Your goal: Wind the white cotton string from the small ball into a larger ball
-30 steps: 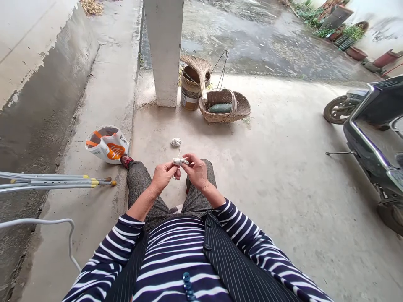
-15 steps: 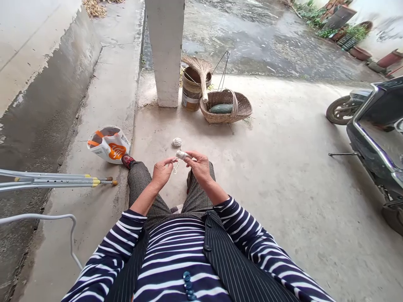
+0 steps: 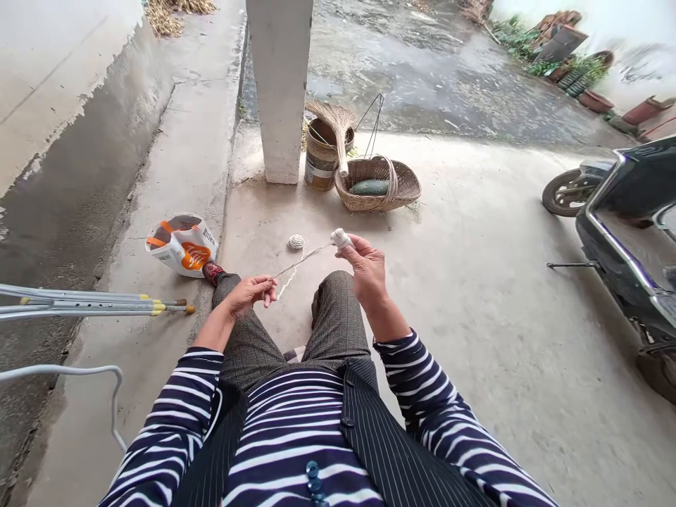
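My right hand [image 3: 367, 269] is closed around a small white wound bundle of string [image 3: 339, 238], held out above my right knee. A thin strand runs taut from that bundle down to my left hand [image 3: 246, 293], whose fingertips pinch it over my left knee. Loose white string [image 3: 288, 284] droops beside the left fingers and leads up toward a white ball of string [image 3: 296, 242] on the floor between and beyond my hands. What lies inside the wound bundle is hidden.
A white and orange bag [image 3: 184, 246] stands by my left foot, with metal crutches [image 3: 105, 303] nearer. Ahead are a pillar [image 3: 279, 98], a bucket [image 3: 320, 158] with a broom [image 3: 338, 127], and a wicker basket [image 3: 377, 201] holding a green gourd [image 3: 370, 187]. A scooter [image 3: 617, 232] is parked at right.
My hands have moved apart: the right went right and up with the bundle, the left went left and down. A stretch of strand is now pulled out between them. The string ball stays put.
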`<action>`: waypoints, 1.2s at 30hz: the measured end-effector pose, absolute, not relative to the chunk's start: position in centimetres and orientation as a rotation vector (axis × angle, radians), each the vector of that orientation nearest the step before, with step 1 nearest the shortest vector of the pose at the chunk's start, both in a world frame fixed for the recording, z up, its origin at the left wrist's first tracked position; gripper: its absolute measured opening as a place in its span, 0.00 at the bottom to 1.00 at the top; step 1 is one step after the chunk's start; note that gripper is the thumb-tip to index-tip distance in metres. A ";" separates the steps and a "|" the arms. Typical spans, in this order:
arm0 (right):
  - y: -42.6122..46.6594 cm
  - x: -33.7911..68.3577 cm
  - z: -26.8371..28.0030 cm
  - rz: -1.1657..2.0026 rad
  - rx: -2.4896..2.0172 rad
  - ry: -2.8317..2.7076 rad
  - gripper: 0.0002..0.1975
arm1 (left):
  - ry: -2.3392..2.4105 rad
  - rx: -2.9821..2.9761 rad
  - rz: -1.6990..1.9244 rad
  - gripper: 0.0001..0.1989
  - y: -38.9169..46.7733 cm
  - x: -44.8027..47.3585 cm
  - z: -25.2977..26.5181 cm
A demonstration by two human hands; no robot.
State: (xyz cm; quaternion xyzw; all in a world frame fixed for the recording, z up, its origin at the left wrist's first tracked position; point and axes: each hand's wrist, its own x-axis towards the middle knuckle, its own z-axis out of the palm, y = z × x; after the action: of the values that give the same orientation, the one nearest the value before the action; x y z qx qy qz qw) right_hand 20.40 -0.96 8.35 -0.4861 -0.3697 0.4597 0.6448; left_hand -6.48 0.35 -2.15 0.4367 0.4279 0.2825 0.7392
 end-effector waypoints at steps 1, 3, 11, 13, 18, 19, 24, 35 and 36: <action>-1.1 20.5 8.6 1.063 -1.103 -0.832 0.15 | 0.930 0.955 0.604 0.26 0.7 -7.2 -2.2; -1.4 20.7 9.0 1.048 -1.115 -0.853 0.15 | 0.967 1.007 0.592 0.24 1.4 -8.1 -2.3; -1.4 19.9 7.7 0.955 -1.225 -1.005 0.16 | 1.343 1.393 1.057 0.16 1.8 -2.7 0.3; -1.4 19.4 6.9 0.960 -1.242 -1.027 0.15 | 1.125 1.335 1.106 0.21 0.6 0.2 1.2; -1.5 18.5 5.7 0.926 -1.314 -1.112 0.14 | 1.050 1.206 1.129 0.19 -1.5 4.6 2.6; -1.5 18.4 5.6 0.908 -1.330 -1.124 0.14 | 1.048 1.193 1.117 0.18 -1.7 4.8 2.7; -1.3 18.3 5.4 0.891 -1.338 -1.037 0.15 | 1.061 1.203 1.047 0.10 -1.8 4.1 2.4; -0.3 20.2 7.6 0.820 -1.281 -0.928 0.19 | 1.455 1.349 0.655 0.07 0.2 -1.5 -4.8; -0.3 20.4 7.7 0.827 -1.290 -0.949 0.19 | 1.505 1.358 0.697 0.07 0.3 -2.1 -5.1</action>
State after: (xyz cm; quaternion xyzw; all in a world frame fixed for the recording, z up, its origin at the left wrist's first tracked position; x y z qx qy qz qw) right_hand 20.39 -0.31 7.67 -0.5610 -0.4130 0.3597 0.6208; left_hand -2.08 0.26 -5.07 0.5561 0.6166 0.2855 0.4785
